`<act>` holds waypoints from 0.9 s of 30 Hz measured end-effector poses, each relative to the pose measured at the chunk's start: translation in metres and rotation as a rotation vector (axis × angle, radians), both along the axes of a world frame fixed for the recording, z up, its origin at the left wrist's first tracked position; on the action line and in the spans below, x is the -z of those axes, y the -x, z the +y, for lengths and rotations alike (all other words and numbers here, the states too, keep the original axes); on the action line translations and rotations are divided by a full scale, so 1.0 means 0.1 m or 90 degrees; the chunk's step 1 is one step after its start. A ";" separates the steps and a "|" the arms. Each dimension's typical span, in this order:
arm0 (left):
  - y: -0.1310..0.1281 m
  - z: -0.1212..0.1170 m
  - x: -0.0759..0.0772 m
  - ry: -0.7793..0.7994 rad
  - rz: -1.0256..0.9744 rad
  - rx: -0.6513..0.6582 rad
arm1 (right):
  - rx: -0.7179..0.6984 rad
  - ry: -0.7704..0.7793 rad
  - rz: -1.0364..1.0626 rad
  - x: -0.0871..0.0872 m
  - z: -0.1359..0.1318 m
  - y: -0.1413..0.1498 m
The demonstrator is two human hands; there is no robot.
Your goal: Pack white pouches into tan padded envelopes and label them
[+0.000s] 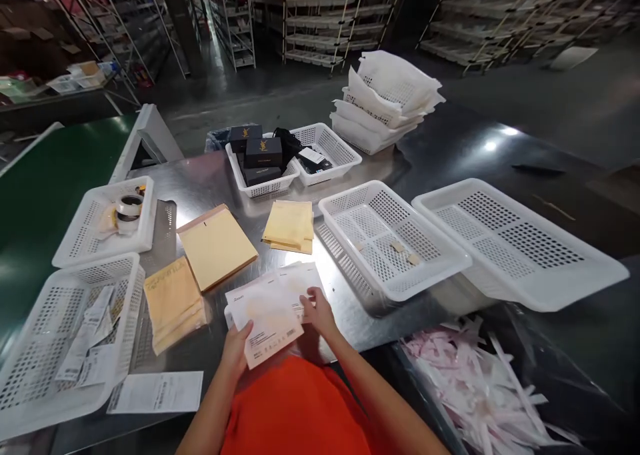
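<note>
My left hand (237, 350) is closed on the lower left edge of a flat white packet (267, 308), thumb on top. Small print and a barcode run along the packet's near edge. My right hand (320, 313) pinches the side of another white packet (304, 278), which lies partly under the first. More white edges show beneath at the left, so several may overlap. Just beyond lie a stack of yellow padded envelopes (289, 223) and a larger stack of padded envelopes (218, 247). Another padded-envelope pile (175, 302) is left of my hands.
A basket with labels (133, 308) and a basket with tape rolls (145, 208) stand left. Black boxes (263, 152) fill a far basket. At right are two white baskets (395, 292) (540, 302), stacked baskets (380, 135) behind, and a bin of paper strips (475, 382) below.
</note>
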State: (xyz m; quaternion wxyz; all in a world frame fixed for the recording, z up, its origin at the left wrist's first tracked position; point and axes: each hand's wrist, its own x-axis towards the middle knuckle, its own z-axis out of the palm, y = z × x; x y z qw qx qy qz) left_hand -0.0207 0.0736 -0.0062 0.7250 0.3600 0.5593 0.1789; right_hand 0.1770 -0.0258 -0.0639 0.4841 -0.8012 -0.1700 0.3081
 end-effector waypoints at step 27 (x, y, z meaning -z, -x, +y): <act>0.33 0.00 -0.18 0.159 -0.145 -0.104 | 0.003 -0.006 -0.038 -0.05 -0.19 -0.54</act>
